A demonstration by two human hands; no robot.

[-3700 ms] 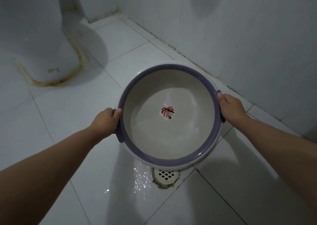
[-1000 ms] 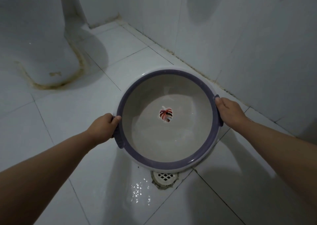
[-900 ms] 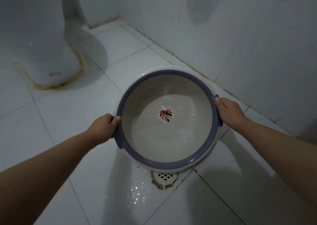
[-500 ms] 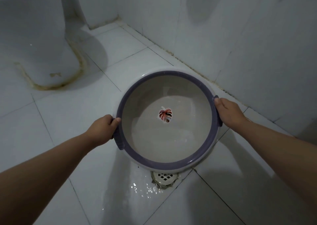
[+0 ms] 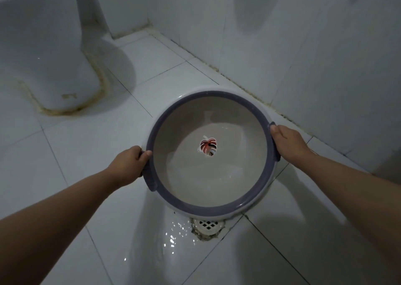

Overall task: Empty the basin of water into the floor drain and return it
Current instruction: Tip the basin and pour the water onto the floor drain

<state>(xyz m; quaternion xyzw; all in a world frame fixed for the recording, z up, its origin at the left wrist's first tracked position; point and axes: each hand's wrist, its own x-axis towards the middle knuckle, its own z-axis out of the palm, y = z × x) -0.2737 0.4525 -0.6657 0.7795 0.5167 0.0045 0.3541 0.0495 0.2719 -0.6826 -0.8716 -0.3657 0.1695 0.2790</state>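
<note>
A round white basin (image 5: 219, 180) with a purple rim and a red leaf print on its bottom hangs tilted toward me above the floor. A little water lies in its near side. My left hand (image 5: 130, 165) grips the left rim handle, and my right hand (image 5: 286, 142) grips the right one. The white floor drain (image 5: 208, 225) sits just below the basin's near edge, partly hidden by it. Wet patches glisten on the tiles (image 5: 173, 237) left of the drain.
A white toilet base (image 5: 43, 56) with stained sealant stands at the upper left. A tiled wall (image 5: 303, 45) runs close behind and to the right of the basin. White floor tiles (image 5: 65, 154) spread to the left.
The basin has stayed over the drain, held by both hands. The water inside has dropped and shifted toward the near side. The wet patch beside the drain keeps rippling.
</note>
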